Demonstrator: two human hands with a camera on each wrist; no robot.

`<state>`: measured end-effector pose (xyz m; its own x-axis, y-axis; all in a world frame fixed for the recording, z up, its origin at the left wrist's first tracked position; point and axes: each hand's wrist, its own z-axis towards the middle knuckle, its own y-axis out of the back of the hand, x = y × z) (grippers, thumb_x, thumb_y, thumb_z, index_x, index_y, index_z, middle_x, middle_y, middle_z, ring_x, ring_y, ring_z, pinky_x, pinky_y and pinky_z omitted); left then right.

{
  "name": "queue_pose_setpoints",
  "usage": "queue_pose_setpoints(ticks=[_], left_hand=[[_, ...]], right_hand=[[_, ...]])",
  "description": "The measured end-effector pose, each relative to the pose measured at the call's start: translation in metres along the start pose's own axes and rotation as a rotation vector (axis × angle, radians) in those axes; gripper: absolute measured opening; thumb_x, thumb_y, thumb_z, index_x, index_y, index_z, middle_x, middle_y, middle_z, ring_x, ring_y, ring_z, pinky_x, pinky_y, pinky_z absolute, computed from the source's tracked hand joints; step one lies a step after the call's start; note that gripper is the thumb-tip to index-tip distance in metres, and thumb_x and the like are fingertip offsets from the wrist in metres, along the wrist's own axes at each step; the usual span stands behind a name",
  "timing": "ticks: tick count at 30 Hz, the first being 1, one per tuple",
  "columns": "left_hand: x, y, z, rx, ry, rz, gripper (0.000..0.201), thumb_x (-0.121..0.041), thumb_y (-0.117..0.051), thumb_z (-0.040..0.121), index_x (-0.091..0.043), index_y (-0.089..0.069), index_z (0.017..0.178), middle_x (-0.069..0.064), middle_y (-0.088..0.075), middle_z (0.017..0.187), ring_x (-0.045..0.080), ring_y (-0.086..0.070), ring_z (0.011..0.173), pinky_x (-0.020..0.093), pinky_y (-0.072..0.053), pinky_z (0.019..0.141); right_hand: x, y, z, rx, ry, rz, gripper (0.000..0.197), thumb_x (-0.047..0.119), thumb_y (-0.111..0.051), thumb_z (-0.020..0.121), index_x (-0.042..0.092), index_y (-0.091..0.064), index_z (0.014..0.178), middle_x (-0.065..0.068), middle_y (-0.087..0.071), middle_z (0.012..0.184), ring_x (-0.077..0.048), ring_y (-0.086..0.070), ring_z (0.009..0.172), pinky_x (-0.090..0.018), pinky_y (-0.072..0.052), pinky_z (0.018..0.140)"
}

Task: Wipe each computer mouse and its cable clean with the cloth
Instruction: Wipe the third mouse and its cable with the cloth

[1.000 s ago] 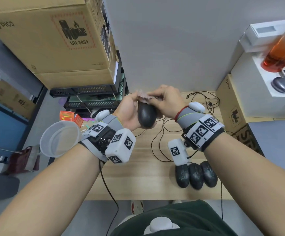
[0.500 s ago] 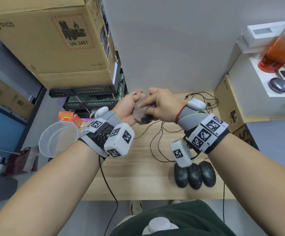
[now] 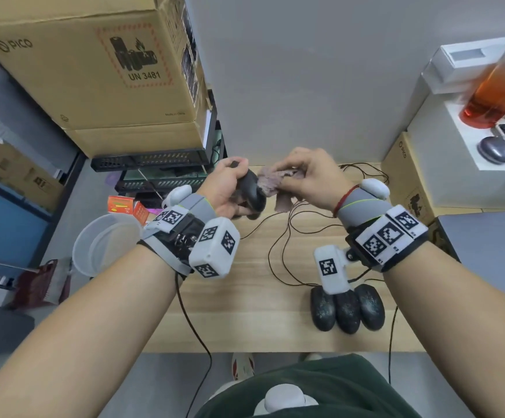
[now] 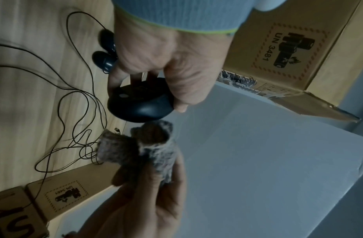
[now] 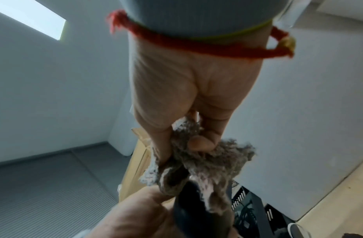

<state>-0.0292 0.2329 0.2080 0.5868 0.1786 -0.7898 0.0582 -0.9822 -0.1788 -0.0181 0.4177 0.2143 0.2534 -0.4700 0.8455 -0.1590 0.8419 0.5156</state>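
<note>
Left hand (image 3: pixel 225 188) grips mouse (image 3: pixel 251 191); right hand (image 3: pixel 311 176) bunches cloth (image 3: pixel 275 182), contact unclear.

Large cardboard box (image 3: pixel 88 64) marked PICO and UN 3481, stacked on black perforated trays (image 3: pixel 154 159) at left. White round container (image 3: pixel 106 242) below them, small orange packet (image 3: pixel 120 204) beside it. At right, white box (image 3: pixel 456 164) carrying an orange bottle (image 3: pixel 498 86) and a grey oval object (image 3: pixel 496 149). Smaller carton (image 3: pixel 408 176) against it.

left hand (image 3: pixel 227 188) grips black mouse (image 3: pixel 252 193); right hand (image 3: pixel 311 179) pinches cloth (image 3: pixel 275 182) against it, above table (image 3: pixel 245 312).
</note>
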Motion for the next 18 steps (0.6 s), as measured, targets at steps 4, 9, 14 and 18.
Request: queue_pose_setpoints(ticks=[4,9,14,18], left_hand=[[0.008,-0.011,-0.004,0.048,-0.049,0.045,0.019,-0.028,-0.051,0.106,-0.030,-0.052,0.125,0.005,-0.070,0.095,0.027,-0.067,0.066,0.037,-0.052,0.056],[0.010,-0.005,-0.009,0.109,-0.056,0.142,0.024,-0.029,-0.052,0.105,-0.038,-0.056,0.128,0.005,-0.066,0.109,0.026,-0.061,0.079,0.045,-0.057,0.069],[0.013,-0.006,-0.013,0.125,-0.049,0.117,0.029,-0.036,-0.057,0.103,-0.038,-0.057,0.132,0.006,-0.066,0.120,0.034,-0.067,0.087,0.049,-0.062,0.068],[0.015,-0.001,-0.010,0.091,-0.084,0.115,0.032,-0.037,-0.055,0.104,-0.037,-0.057,0.136,0.003,-0.066,0.112,0.022,-0.065,0.078,0.034,-0.057,0.060]], right_hand=[[0.012,-0.021,-0.010,0.162,-0.022,0.151,0.034,0.009,-0.083,0.074,0.022,-0.067,0.100,-0.006,-0.062,0.085,-0.020,-0.067,0.050,-0.034,-0.055,0.050],[-0.013,-0.019,-0.004,-0.030,-0.173,0.079,0.030,0.027,-0.083,0.070,0.030,-0.056,0.084,0.001,-0.060,0.071,-0.019,-0.060,0.054,-0.042,-0.056,0.054],[-0.021,-0.022,-0.005,0.016,-0.146,0.080,0.035,0.033,-0.079,0.078,0.017,-0.050,0.067,0.006,-0.047,0.064,-0.015,-0.049,0.060,-0.033,-0.052,0.063],[-0.014,-0.025,-0.012,0.191,-0.074,0.082,0.040,-0.005,-0.083,0.067,0.025,-0.056,0.064,0.010,-0.056,0.070,0.003,-0.054,0.062,-0.017,-0.047,0.066]])
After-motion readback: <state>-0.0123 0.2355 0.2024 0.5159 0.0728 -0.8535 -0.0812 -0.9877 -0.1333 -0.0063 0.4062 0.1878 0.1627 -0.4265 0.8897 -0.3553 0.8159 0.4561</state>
